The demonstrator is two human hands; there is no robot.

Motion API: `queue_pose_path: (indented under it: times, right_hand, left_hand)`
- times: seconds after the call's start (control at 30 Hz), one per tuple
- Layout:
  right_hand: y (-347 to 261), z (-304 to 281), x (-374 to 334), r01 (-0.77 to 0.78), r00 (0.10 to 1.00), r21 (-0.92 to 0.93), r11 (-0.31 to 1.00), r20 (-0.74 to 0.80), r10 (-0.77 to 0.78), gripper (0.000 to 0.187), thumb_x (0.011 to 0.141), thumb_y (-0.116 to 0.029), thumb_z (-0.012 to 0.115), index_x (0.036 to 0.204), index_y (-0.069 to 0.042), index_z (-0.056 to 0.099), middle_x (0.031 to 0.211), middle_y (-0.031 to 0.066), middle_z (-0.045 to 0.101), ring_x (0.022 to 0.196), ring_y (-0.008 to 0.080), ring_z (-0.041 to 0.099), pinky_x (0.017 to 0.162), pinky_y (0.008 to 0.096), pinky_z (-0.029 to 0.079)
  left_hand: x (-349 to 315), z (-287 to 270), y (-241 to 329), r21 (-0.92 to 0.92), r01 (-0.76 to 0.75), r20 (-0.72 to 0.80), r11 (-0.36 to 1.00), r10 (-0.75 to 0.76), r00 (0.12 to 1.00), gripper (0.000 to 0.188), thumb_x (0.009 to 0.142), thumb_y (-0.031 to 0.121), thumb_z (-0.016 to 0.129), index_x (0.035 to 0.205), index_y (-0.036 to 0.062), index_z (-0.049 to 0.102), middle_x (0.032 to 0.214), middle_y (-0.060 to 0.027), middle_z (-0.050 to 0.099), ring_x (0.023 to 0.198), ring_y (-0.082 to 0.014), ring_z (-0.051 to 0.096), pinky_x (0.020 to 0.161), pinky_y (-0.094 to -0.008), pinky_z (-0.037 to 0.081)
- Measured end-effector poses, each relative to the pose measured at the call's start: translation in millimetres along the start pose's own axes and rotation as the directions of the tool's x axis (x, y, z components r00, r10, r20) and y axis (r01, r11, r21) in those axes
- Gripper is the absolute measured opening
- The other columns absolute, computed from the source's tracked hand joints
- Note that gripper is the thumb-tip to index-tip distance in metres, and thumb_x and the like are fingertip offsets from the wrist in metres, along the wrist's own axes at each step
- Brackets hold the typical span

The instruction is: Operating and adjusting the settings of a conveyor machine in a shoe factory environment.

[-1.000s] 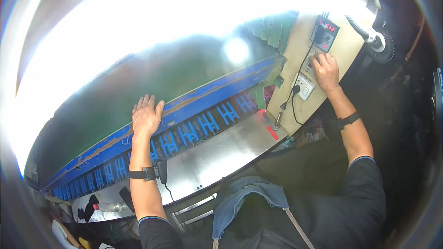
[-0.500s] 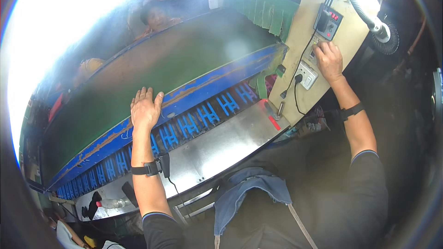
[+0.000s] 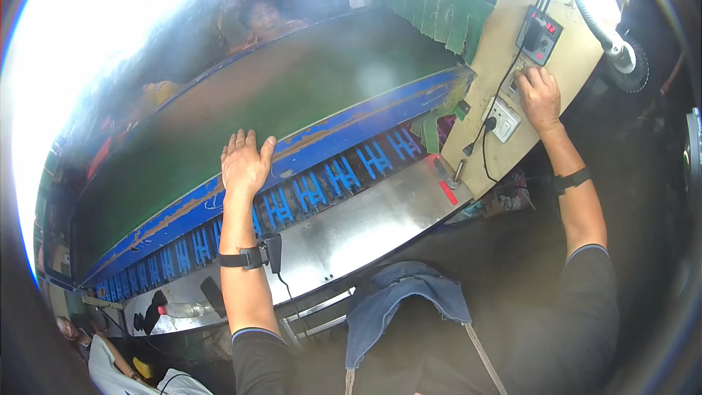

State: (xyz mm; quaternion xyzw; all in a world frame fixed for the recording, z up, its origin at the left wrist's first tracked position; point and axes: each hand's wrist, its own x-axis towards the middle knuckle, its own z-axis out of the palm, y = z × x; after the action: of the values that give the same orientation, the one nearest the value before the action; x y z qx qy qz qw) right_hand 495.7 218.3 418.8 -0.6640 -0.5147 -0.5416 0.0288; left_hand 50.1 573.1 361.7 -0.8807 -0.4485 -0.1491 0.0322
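Note:
My left hand (image 3: 245,164) rests flat, fingers outstretched, on the blue worn edge (image 3: 322,134) of a long green-surfaced trough (image 3: 307,80). Nothing is held in it. On the beige side panel (image 3: 488,143), my right hand (image 3: 540,96) has its fingers curled at a small switch plate (image 3: 512,88), partly covered by the fingertips. What they pinch, if anything, is hidden. Just above that hand sits a grey control box (image 3: 540,35) with a red lit display and a plug. Below it is a white socket (image 3: 503,120) with a black plug in it.
Blue H-shaped brackets (image 3: 341,172) line the gap under the blue edge. A metal ledge (image 3: 351,230) carries a red-handled tool (image 3: 447,192), a plastic bottle (image 3: 183,310) and a dark phone-like object (image 3: 213,295). A person (image 3: 265,18) is beyond the trough; another (image 3: 110,366) is lower left.
The whole view has shifted slightly, so things appear further right. Both hands keep their places, the left on the blue edge and the right at the switch plate.

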Motion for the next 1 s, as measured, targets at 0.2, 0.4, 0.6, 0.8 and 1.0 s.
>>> queue_pose_path:
  times: [0.2,0.4,0.6,0.8,1.0]
  right_hand:
    - [-0.6,-0.9,-0.8,-0.008,1.000,0.004,1.000,0.004,0.008,0.019,0.074,-0.007,0.064,0.092,-0.009,0.068,0.091,0.0015,0.060,0.086,0.0196,0.057,0.073,0.0327,0.046]
    - [0.5,-0.6,-0.4,-0.006,1.000,0.030,1.000,-0.002,0.006,0.019,0.073,-0.006,0.064,0.092,-0.009,0.068,0.091,0.0018,0.060,0.086,0.0200,0.057,0.073,0.0328,0.046]
    - [-0.3,-1.1,-0.4,-0.007,1.000,0.030,1.000,-0.011,0.007,0.019,0.072,-0.007,0.064,0.091,-0.008,0.068,0.091,0.0020,0.060,0.085,0.0199,0.057,0.072,0.0324,0.046]
    - [0.5,-3.2,1.4,-0.014,1.000,0.016,1.000,0.009,0.014,0.020,0.072,-0.007,0.064,0.091,-0.008,0.068,0.090,0.0021,0.059,0.085,0.0198,0.057,0.072,0.0323,0.045]
    - [-1.0,-4.6,0.8,-0.007,1.000,0.013,1.000,0.011,0.007,0.021,0.072,-0.007,0.064,0.092,-0.008,0.068,0.090,0.0021,0.059,0.086,0.0196,0.057,0.072,0.0321,0.045]
  left_hand:
    - [-0.9,-0.8,0.2,-0.014,0.006,0.005,1.000,-0.006,1.000,0.070,0.098,0.056,0.041,0.136,-0.0022,0.052,0.146,-0.0252,0.045,0.140,-0.0383,0.038,0.115,-0.0500,0.028]
    - [-0.7,-0.9,1.3,0.002,0.012,0.009,1.000,-0.012,1.000,0.070,0.098,0.055,0.041,0.136,-0.0024,0.052,0.145,-0.0254,0.046,0.139,-0.0389,0.038,0.115,-0.0500,0.028]
    - [-1.7,-0.7,1.7,0.011,0.018,0.006,1.000,-0.019,1.000,0.069,0.098,0.054,0.042,0.136,-0.0021,0.052,0.145,-0.0255,0.046,0.139,-0.0387,0.039,0.115,-0.0498,0.029]
    - [-1.8,-2.7,3.1,-0.035,0.004,-0.008,0.999,-0.004,1.000,0.068,0.098,0.054,0.043,0.135,-0.0021,0.053,0.144,-0.0262,0.046,0.139,-0.0384,0.039,0.115,-0.0495,0.029]
    - [-3.7,-2.2,2.7,-0.043,-0.004,-0.025,0.999,0.003,1.000,0.066,0.098,0.052,0.044,0.134,-0.0023,0.054,0.143,-0.0250,0.048,0.139,-0.0365,0.039,0.115,-0.0492,0.029]
